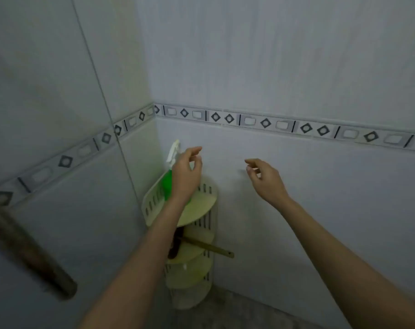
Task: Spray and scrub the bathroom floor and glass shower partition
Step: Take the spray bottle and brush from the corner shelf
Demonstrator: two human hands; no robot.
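Cream corner rack beneath a patterned tile border — dull bar at left.

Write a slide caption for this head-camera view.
The left hand and right hand hover empty near a green spray bottle on a cream corner shelf.

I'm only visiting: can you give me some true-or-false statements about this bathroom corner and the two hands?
1. A green spray bottle stands on the corner shelf's top tier. True.
2. The right hand grips the bottle. False: it holds nothing, out in front of the wall.
3. A brush with a wooden handle lies on a lower tier. True.
4. The left hand holds a sponge. False: it is empty, reaching in front of the bottle.
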